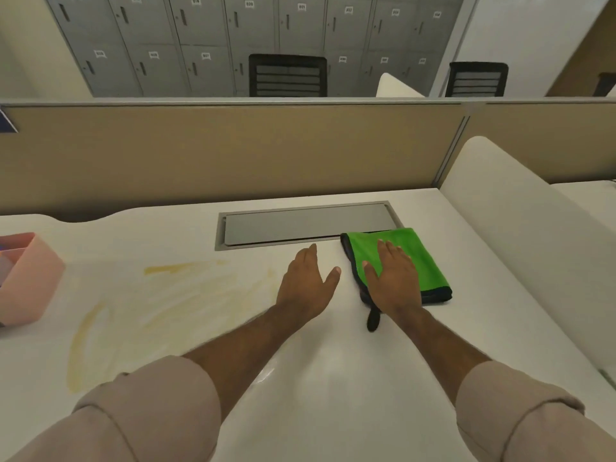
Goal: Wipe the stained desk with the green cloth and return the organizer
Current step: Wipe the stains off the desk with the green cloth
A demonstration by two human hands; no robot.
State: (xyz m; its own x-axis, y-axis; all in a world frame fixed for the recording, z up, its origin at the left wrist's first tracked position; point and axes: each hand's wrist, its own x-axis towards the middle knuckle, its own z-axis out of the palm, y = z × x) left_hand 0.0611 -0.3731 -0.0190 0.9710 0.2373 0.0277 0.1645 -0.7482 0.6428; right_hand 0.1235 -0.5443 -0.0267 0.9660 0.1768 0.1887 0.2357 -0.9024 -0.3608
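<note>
A folded green cloth (423,258) with a dark edge lies on the white desk (333,378), right of centre. My right hand (393,281) rests flat on its left part, fingers spread, without gripping it. My left hand (306,281) lies open on the bare desk just left of the cloth, holding nothing. Yellowish smeared stains (160,295) cover the left half of the desk. A pink organizer (30,281) stands at the far left edge of the desk, partly cut off by the frame.
A grey cable-tray lid (306,225) is set into the desk behind my hands. A beige partition (233,151) closes the back. A white curved divider (520,228) borders the right side. Black chairs and grey lockers stand beyond.
</note>
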